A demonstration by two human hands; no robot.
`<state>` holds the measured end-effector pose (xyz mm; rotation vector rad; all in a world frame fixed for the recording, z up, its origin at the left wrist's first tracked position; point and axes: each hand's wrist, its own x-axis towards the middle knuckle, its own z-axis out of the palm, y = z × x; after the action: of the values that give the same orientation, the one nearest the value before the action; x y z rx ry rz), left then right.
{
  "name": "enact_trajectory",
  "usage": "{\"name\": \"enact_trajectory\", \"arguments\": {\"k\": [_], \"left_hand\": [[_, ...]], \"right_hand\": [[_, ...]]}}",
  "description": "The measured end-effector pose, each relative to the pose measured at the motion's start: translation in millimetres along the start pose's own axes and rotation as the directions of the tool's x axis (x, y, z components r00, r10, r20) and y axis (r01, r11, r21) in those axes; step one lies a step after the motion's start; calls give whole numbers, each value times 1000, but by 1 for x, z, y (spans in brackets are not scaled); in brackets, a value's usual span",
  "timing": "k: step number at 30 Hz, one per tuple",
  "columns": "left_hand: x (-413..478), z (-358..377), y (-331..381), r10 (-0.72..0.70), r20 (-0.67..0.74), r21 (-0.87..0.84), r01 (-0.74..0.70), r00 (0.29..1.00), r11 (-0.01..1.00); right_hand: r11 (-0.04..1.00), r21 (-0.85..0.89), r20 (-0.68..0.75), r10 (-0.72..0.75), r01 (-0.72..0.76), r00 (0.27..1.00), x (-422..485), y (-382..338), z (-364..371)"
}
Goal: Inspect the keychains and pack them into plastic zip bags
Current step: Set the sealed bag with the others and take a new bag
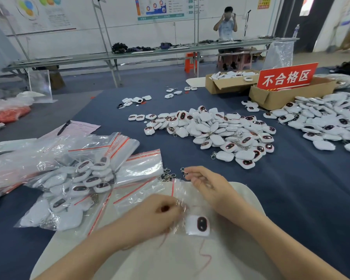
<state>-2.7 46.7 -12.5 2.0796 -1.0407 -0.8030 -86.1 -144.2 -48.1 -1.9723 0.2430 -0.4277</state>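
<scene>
One white keychain [199, 224] with a dark oval face lies inside a clear zip bag [180, 191] on a pale board [245, 197], between the hands. The left hand [158, 213], nearer and just beside it, pinches the film with curled fingers. The right hand [208, 184] lies beyond, fingers curled by a metal clasp [182, 170]; whether it grips that is unclear. The bag's length runs away from the person; blur hides its seal

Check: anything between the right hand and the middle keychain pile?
Nothing visible. Only bare blue cloth lies between the right hand and the keychain pile. That hand pinches a metal clasp; left hand grips a zip bag.
</scene>
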Motion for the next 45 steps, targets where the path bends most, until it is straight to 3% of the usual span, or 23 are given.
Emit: {"name": "enact_trajectory", "arguments": {"k": [3,5,9,12,16,18,21,24,28,30,31,34,36,41,45], "left_hand": [[25,-31,9,-16,-295,140,59,955,988],[57,-40,25,55,-395,208,31,917,978],[142,-24,57,101,-300,445,46,949,894],[188,-4,61,111,-235,619,60,966,783],[211,3,58,151,-309,643,89,939,761],[206,-3,55,203,-339,577,32,919,816],[180,-15,44,296,-418,288,-184,859,940],[142,-22,28,385,-413,87,-385,825,919],[103,-21,4,392,-411,-30,-442,823,897],[95,-16,-7,347,-430,-105,-428,833,897],[93,-12,-13,274,-440,-231,-403,855,885],[91,-4,-19,-15,-422,-693,-312,906,650],[93,-4,-23,-23,-415,-714,-311,909,627],[91,-3,-25,108,-405,-556,-338,908,760],[92,-2,-23,95,-420,-569,-344,902,747]], "right_hand": [[997,78,-185,36,-22,982,12,-1,-13],[972,224,-307,132,-63,943,24,-2,-24],[852,510,-408,359,-117,840,47,-7,-46],[786,609,-418,433,-107,799,55,-5,-55],[744,662,-408,458,-90,790,57,-4,-58],[719,689,-384,469,-91,795,58,-6,-55],[689,710,-316,496,-146,808,60,-11,-46],[728,652,-236,463,-215,854,60,-12,-31],[873,447,-74,255,-196,964,52,-7,-5],[891,421,-43,204,-168,978,49,-5,3],[891,423,-40,199,-164,979,49,-4,5],[869,473,-70,201,-145,977,49,-1,7],[861,495,-99,191,-118,977,49,2,8],[853,508,-97,195,-120,976,50,5,12],[839,525,-72,211,-143,975,49,4,13]]}}
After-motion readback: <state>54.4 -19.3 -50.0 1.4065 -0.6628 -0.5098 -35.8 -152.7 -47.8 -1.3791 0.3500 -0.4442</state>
